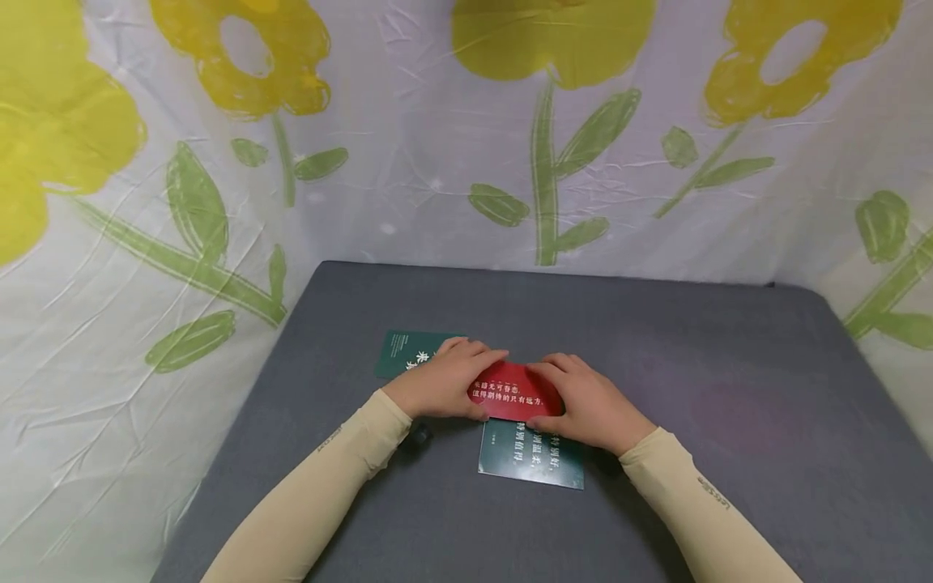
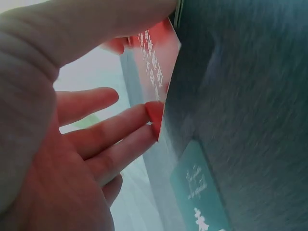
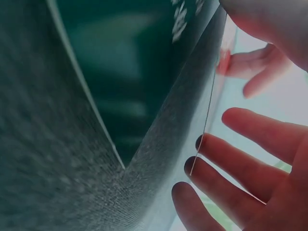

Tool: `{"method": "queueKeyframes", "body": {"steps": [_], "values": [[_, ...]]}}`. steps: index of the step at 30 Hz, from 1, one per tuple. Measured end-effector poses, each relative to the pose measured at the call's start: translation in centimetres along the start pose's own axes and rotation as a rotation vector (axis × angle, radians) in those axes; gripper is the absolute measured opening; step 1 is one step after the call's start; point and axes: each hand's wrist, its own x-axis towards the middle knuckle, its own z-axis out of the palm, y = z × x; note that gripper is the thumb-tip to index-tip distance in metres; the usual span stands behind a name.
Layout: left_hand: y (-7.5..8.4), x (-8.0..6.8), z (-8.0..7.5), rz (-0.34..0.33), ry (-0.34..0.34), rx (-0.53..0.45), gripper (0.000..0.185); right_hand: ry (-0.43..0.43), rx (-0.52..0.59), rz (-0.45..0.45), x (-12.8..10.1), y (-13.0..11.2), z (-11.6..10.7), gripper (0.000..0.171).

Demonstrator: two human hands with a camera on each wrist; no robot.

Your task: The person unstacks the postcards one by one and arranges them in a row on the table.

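— Where, the red card?
— Lifted just above the grey table, over a green card.
— Grip?
— Pinched at both ends: left hand, right hand, fingers curled round the edges.

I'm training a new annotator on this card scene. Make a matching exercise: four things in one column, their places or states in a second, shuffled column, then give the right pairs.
Things
1. red rectangular paper card with white lettering
2. dark green card with white lettering, nearer the person
3. dark green card, farther away
4. grey fabric tabletop

Places or states
A. lies under all the cards
B. partly hidden behind the left hand
C. held at both ends, by the left hand and the right hand
D. lies below the red card, by the right wrist

Pairs: 1-C, 2-D, 3-B, 4-A
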Motion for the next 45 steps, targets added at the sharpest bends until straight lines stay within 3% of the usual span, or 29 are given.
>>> {"method": "queueKeyframes", "body": {"steps": [8,14,30,45], "values": [[-1.4,2.0,-1.4,-0.04,0.01,0.011,0.104,-0.025,-0.012,0.028,2.7,0.9,-0.4,0.087],[-2.6,2.9,-0.8,-0.048,0.003,0.0,0.103,-0.041,-0.009,0.048,3.6,1.4,-0.4,0.088],[-3.8,3.1,-0.8,-0.07,0.002,-0.049,0.101,-0.068,0.008,0.052,4.7,1.5,-0.2,0.087],[-3.5,3.0,-0.9,-0.088,0.005,-0.041,0.099,-0.086,0.001,0.065,4.7,1.2,-0.3,0.086]]}}
